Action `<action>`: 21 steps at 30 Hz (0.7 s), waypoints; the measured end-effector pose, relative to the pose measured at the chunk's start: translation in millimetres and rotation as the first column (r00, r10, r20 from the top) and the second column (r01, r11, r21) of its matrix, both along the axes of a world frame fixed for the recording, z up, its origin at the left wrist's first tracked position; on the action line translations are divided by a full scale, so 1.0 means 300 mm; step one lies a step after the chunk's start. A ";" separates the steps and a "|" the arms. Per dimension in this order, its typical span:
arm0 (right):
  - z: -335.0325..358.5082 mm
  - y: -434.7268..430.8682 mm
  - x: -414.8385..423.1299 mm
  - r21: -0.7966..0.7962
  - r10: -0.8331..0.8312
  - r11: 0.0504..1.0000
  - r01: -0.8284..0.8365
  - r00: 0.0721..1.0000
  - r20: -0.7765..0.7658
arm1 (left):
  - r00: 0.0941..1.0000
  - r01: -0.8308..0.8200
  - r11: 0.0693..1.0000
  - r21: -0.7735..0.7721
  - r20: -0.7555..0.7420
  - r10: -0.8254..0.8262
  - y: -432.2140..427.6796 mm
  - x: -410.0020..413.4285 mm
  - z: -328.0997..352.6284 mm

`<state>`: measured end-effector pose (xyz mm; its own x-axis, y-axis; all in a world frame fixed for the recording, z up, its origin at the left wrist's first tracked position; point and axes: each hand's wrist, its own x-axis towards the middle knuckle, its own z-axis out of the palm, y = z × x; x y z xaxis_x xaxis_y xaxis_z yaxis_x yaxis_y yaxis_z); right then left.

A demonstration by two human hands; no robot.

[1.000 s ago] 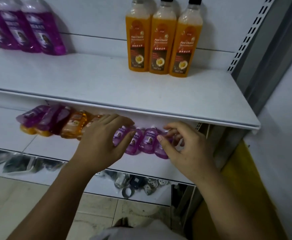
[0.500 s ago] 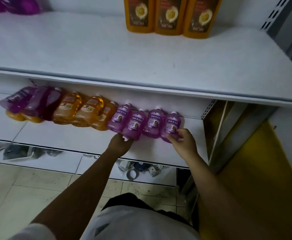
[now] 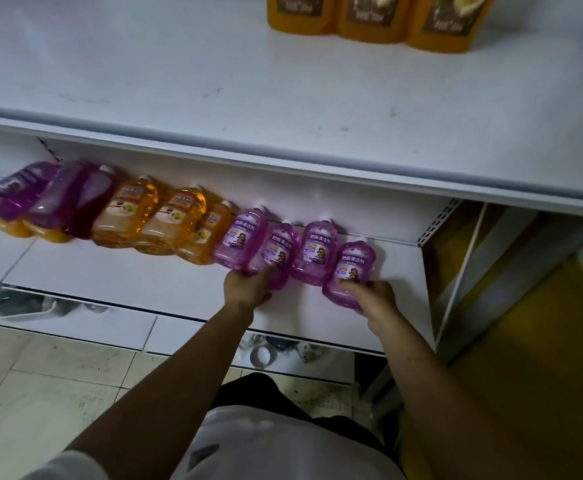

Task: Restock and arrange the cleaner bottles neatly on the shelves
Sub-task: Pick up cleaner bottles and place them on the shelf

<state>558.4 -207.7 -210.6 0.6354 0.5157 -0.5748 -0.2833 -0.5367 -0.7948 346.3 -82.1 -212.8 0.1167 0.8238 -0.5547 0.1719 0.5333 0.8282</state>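
On the shelf (image 3: 127, 282), left grip (image 3: 246, 289) and right grip (image 3: 373, 297) clasp bottles (image 3: 278, 252) (image 3: 352, 266) low.

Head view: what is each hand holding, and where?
Both at the base: left hand grips the purple cleaner bottle third from right, right hand the rightmost purple cleaner bottle.

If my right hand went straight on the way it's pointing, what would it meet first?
The rightmost purple bottle, which your right hand grips at the base. Behind it, probably the lower shelf's white back panel, though depth is unclear.
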 end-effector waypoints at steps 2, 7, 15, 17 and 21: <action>0.017 -0.013 -0.002 0.047 0.017 0.999 -0.011 0.991 -0.134 | 0.986 -0.026 0.991 -0.134 0.160 0.048 -0.008 -0.005 0.000; 0.107 -0.067 -0.041 0.204 -0.015 0.969 0.137 0.861 -0.509 | 0.797 0.097 0.882 -0.462 0.567 0.210 -0.040 -0.085 0.050; 0.367 -0.100 -0.201 0.428 0.395 0.880 -0.206 0.816 -0.421 | 0.726 0.345 0.894 -0.287 0.685 -0.061 -0.196 -0.313 0.229; 0.427 -0.090 -0.262 0.448 0.479 0.839 -0.307 0.809 -0.341 | 0.793 0.280 0.934 -0.223 0.602 -0.094 -0.229 -0.387 0.295; 0.514 -0.061 -0.406 0.491 0.639 0.718 -0.493 0.747 -0.185 | 0.884 0.025 0.997 -0.070 0.468 0.011 -0.311 -0.539 0.444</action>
